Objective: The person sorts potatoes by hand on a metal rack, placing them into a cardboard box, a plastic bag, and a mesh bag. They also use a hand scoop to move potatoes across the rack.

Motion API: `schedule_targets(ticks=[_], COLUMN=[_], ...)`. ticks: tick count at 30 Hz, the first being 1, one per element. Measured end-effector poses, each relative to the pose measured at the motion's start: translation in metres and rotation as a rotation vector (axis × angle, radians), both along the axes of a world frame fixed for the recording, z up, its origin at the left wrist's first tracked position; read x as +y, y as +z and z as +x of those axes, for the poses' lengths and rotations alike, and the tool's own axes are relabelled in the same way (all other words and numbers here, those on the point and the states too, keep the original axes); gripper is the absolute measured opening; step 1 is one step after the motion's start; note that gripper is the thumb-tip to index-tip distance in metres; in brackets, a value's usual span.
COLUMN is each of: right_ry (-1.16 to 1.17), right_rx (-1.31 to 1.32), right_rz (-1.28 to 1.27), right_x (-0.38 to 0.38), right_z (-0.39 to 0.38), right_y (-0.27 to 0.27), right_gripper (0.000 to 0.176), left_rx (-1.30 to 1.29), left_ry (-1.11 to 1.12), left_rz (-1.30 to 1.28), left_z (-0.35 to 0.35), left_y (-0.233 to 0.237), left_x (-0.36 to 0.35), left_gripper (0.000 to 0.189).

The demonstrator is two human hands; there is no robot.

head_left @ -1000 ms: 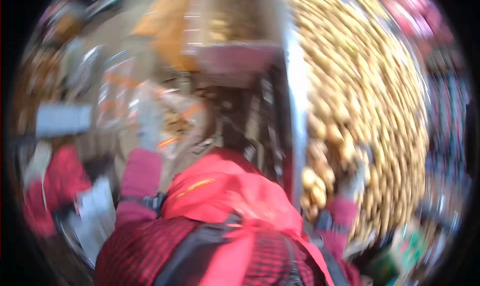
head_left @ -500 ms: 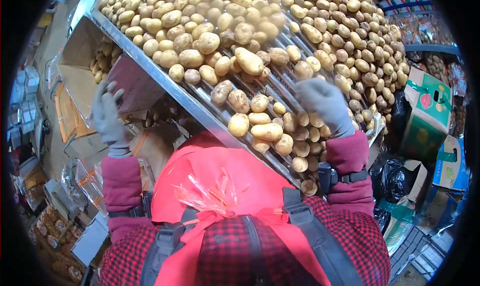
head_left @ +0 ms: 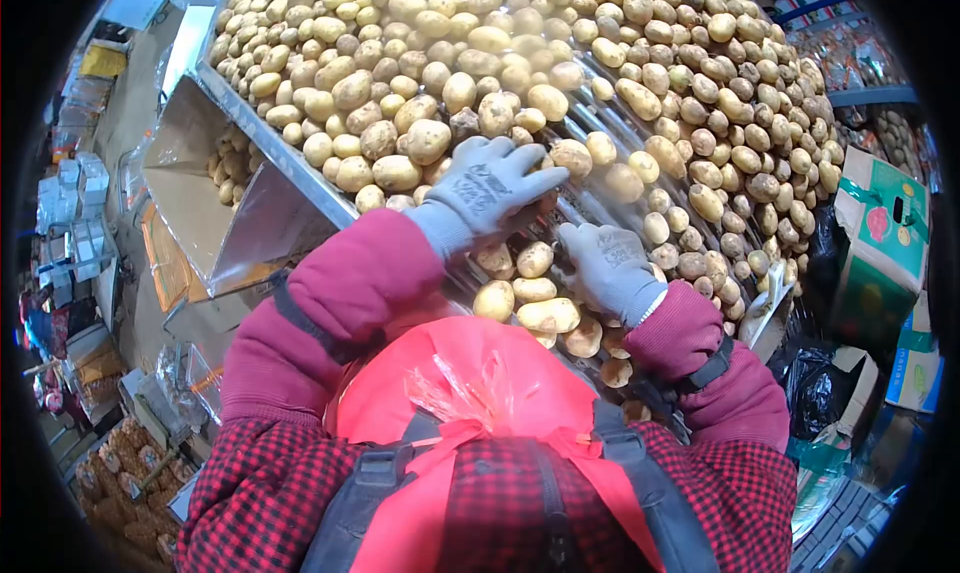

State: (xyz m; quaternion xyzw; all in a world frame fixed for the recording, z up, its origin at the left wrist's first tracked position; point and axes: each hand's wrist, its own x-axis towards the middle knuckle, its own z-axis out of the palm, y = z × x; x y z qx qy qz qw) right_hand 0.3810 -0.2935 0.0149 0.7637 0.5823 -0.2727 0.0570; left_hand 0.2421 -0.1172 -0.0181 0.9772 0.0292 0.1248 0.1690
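Both my hands wear grey gloves and are over a heap of potatoes (head_left: 395, 173) on a sloping rack of metal bars (head_left: 590, 113). My left hand (head_left: 485, 193) lies open on the potatoes, thumb and fingers apart, palm down. Just to its right and nearer to me, my right hand (head_left: 612, 271) has its fingers bent in; their tips are hidden, and I cannot make out what is under them. Between my hands and my body sit several loose potatoes, among them a long pale potato (head_left: 549, 316).
A metal rim (head_left: 290, 158) edges the rack on the left. Beyond it stands an open cardboard box (head_left: 185, 188) with potatoes inside. At the right are a green carton (head_left: 880, 238) and a black plastic bag (head_left: 815, 388). My red apron (head_left: 465, 373) lies against the rack's near edge.
My left hand has swung from beside the cardboard box rightward onto the potatoes. My right hand has moved slightly left and nearer to me. The view has shifted a little.
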Motion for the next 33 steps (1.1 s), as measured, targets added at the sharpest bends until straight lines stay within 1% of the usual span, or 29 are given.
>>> schedule_targets(ticks=[1,2,3,5,6,7,9,10,11,13,14,15,17,18,19,21,22,23,25,26,27,28,29,30,31,33], right_ry=[-0.054,-0.129,-0.13,-0.581,-0.767,-0.966,-0.973,-1.007,-1.11,-1.141,-1.131,-1.121,-1.051,-1.075,-1.063,-1.115,-1.165,-1.117,-1.227,-1.06,-1.098,-1.057,-1.126,-0.914,-1.084,-1.025], right_rx=[0.06,0.068,0.069,0.587,0.991,1.173,1.514,1.642,1.78,1.813,1.8,1.809,1.79,1.904,1.909,1.824,1.851,1.911,1.815,1.707,1.606,1.63,1.6,1.587,1.561,1.889], right_rz=[0.017,-0.012,-0.011,0.132,0.233,0.203,0.456,0.481,0.492,0.476,0.542,0.528,0.546,0.513,0.503,0.439,0.433,0.433,0.481,0.57,0.579,0.559,0.611,0.606,0.578,0.421], right_x=[-0.001,-0.003,-0.008,-0.021,-0.028,-0.03,-0.036,-0.042,-0.043,-0.038,-0.034,-0.032,-0.025,-0.024,-0.022,-0.018,-0.017,-0.016,-0.015,-0.015,-0.016,-0.018,-0.015,-0.024,-0.018,-0.016], right_z=[0.001,0.005,0.011,0.026,0.03,0.029,0.024,0.023,0.02,0.021,0.013,0.008,0.001,0.0,0.001,0.0,-0.002,0.0,-0.005,-0.01,-0.011,-0.01,-0.016,-0.001,-0.006,0.009], right_y=[0.003,0.003,-0.002,-0.019,-0.024,-0.008,-0.002,-0.005,-0.009,-0.011,-0.015,-0.017,-0.016,-0.023,-0.023,-0.022,-0.024,-0.027,-0.023,-0.027,-0.023,-0.026,-0.024,-0.046,-0.038,-0.038], right_gripper=[0.03,0.026,0.026,0.025,0.022,0.028,0.033,0.039,0.044,0.047,0.05,0.05,0.051,0.052,0.052,0.052,0.051,0.047,0.043,0.041,0.04,0.039,0.039,0.04,0.041,0.044], left_rx=[-0.002,0.04,0.042,-0.21,-0.276,-0.233,-0.289,-0.344,-0.354,-0.488,-0.484,-0.433,-0.464,-0.461,-0.399,-0.348,-0.363,-0.397,-0.441,-0.465,-0.578,-0.553,-0.529,-0.535,-0.707,-0.613], left_ry=[0.022,0.04,0.038,0.138,0.224,0.379,0.42,0.442,0.472,0.414,0.433,0.332,0.471,0.534,0.537,0.604,0.605,0.577,0.595,0.572,0.657,0.664,0.674,0.752,0.675,0.74], left_rz=[-0.061,-0.112,-0.111,-0.64,-0.95,-1.256,-1.542,-1.799,-1.61,-2.128,-2.117,-2.053,-1.952,-2.009,-1.902,-1.799,-1.72,-1.685,-1.849,-1.957,-1.954,-1.904,-1.855,-1.824,-1.795,-1.659], left_z=[-0.001,-0.006,-0.011,-0.021,-0.03,-0.041,-0.06,-0.063,-0.069,-0.072,-0.075,-0.083,-0.08,-0.081,-0.085,-0.092,-0.096,-0.099,-0.112,-0.122,-0.121,-0.132,-0.145,-0.152,-0.156,-0.191], left_y=[0.001,0.007,0.005,0.003,0.006,0.022,0.023,0.03,0.027,0.026,0.026,0.016,0.025,0.033,0.033,0.033,0.027,0.024,0.029,0.029,0.027,0.03,0.033,0.039,0.035,0.017], left_x=[0.003,0.009,0.014,0.022,0.019,0.017,0.036,0.037,0.042,0.045,0.047,0.05,0.041,0.037,0.038,0.037,0.038,0.041,0.032,0.032,0.029,0.029,0.029,0.027,0.026,0.025], left_gripper=[0.067,0.062,0.062,0.048,0.042,0.043,0.05,0.055,0.057,0.059,0.061,0.065,0.056,0.059,0.065,0.068,0.071,0.067,0.063,0.057,0.057,0.057,0.057,0.056,0.054,0.051])
